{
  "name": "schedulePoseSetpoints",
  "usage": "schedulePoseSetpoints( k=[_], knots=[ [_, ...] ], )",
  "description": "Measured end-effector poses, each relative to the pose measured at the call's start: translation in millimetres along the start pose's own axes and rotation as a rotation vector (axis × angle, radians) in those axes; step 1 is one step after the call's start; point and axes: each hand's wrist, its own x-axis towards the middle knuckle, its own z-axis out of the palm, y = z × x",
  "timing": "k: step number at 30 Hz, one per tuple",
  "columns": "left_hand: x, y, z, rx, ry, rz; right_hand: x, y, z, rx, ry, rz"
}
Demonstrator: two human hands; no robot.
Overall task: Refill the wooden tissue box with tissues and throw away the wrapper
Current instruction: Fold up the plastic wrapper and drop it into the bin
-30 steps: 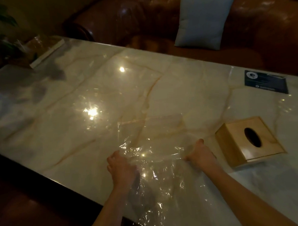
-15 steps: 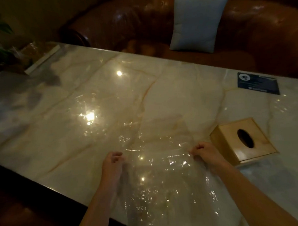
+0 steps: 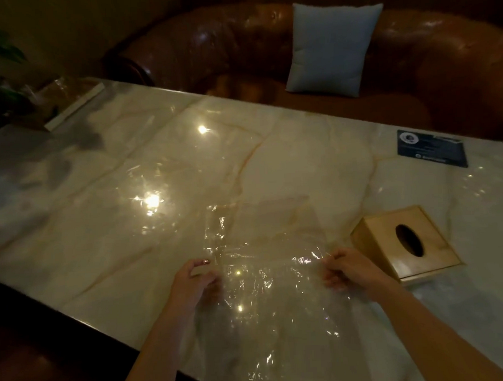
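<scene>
Clear crinkled plastic wrapper (image 3: 266, 282) near the marble table's (image 3: 315, 164) front edge, pinched taut between left hand (image 3: 191, 282) and right hand (image 3: 351, 268), probably for folding; square wooden tissue box (image 3: 405, 244) just right.

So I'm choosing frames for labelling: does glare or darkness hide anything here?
Head view: dim room; bright glare spots on the table; the clear wrapper shows mostly by its glints, held between left hand and right hand; the wooden box reads clearly.
</scene>
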Motion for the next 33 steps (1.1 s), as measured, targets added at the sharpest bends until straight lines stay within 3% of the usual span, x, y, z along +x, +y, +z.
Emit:
schedulePoseSetpoints(
  k=[8, 13, 19, 26, 31, 33],
  knots=[
    [6, 3, -6, -0.099, -0.089, 0.005, 4, -3, -14, 0.134, -0.030, 0.001],
    [12, 15, -15, -0.133, -0.146, 0.114, 3, -20, -22, 0.236, -0.129, -0.068],
    [3, 36, -16, -0.002, -0.177, 0.214, 0, -51, -33, 0.200, -0.133, -0.164],
    [-14, 61, 1, 0.112, -0.198, 0.601, -16, -73, -40, 0.049, -0.201, -0.362],
    [-17, 65, 0, 0.177, -0.320, 0.473, -31, -76, -48, 0.241, -0.235, -0.395],
    [-18, 63, -2, 0.132, -0.368, 0.378, -36, -75, -48, 0.117, -0.196, -0.410]
  ],
)
